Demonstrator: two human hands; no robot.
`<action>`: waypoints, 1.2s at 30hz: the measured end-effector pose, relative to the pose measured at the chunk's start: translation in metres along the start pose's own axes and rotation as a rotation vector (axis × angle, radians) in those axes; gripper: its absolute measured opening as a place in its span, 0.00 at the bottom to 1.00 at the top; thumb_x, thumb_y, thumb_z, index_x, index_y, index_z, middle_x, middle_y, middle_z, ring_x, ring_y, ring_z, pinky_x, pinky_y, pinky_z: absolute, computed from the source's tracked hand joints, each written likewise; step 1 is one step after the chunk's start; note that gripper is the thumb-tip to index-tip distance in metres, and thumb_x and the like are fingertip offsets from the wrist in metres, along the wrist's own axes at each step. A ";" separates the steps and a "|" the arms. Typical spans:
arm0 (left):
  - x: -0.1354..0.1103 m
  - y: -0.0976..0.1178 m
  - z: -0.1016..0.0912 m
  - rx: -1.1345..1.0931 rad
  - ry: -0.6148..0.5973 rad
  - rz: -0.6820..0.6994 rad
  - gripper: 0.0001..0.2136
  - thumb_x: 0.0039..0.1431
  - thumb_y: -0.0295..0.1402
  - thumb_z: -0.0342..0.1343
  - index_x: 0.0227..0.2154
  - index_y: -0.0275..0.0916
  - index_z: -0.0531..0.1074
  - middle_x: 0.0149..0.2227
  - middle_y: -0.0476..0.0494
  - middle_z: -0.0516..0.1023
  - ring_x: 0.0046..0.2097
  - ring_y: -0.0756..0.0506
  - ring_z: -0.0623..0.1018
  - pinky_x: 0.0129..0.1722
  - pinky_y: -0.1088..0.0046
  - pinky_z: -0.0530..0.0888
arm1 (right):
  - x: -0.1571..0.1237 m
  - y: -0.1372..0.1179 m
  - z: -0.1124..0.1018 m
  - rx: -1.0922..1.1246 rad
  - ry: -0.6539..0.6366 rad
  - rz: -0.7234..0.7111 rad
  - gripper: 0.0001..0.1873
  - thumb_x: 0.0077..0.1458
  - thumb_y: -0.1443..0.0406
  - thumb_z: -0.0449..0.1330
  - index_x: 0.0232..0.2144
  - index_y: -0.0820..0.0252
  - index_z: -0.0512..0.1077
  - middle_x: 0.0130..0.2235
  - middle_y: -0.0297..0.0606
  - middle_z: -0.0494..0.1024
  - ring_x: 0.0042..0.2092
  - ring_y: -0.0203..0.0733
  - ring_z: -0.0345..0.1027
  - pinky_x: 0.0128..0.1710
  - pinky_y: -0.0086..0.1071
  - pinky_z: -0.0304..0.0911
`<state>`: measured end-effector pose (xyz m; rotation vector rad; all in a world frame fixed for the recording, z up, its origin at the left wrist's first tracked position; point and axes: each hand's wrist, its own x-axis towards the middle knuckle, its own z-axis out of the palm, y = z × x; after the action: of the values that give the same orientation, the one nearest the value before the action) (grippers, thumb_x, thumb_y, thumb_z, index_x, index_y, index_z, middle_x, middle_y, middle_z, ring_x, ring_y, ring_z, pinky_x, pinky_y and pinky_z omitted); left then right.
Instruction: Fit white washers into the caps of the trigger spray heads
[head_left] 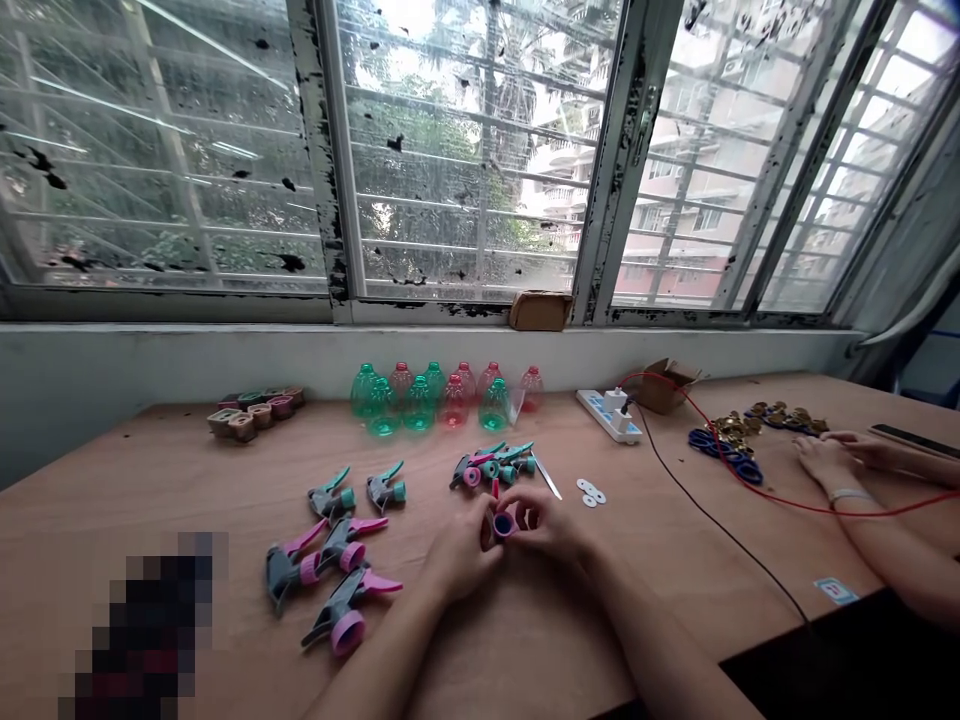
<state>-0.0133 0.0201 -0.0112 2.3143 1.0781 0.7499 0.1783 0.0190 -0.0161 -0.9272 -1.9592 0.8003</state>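
Green and red plastic bottles (418, 403) stand beyond the right hand (544, 525).

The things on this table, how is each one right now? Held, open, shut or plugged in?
left hand: gripping the ring
right hand: gripping the ring
small pink plastic ring: held between both hands
trigger sprayer heads: lying on their sides
plastic bottles: standing upright in rows
power strip: plugs in it
cardboard box: flaps open
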 end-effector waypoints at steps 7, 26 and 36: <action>-0.001 0.003 -0.002 0.013 -0.012 0.006 0.12 0.51 0.32 0.54 0.41 0.42 0.71 0.22 0.54 0.68 0.25 0.51 0.67 0.25 0.78 0.58 | -0.002 0.005 -0.020 -0.159 0.082 -0.083 0.16 0.47 0.58 0.66 0.40 0.56 0.77 0.39 0.40 0.76 0.34 0.38 0.67 0.31 0.29 0.64; -0.003 0.002 0.000 0.086 -0.041 -0.025 0.13 0.50 0.35 0.56 0.40 0.42 0.73 0.27 0.50 0.74 0.27 0.50 0.69 0.26 0.78 0.59 | -0.042 0.091 -0.093 -0.595 0.574 0.800 0.09 0.44 0.60 0.64 0.28 0.59 0.77 0.30 0.42 0.80 0.31 0.43 0.72 0.27 0.29 0.58; -0.002 0.002 0.000 0.065 -0.053 -0.009 0.12 0.51 0.35 0.55 0.40 0.42 0.73 0.27 0.51 0.73 0.27 0.51 0.69 0.26 0.78 0.59 | -0.043 0.089 -0.093 -0.508 0.638 0.704 0.13 0.44 0.64 0.63 0.35 0.60 0.76 0.29 0.38 0.77 0.29 0.39 0.71 0.27 0.28 0.60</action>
<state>-0.0132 0.0177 -0.0105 2.3682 1.1043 0.6558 0.3029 0.0486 -0.0590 -1.9571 -1.2642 0.2756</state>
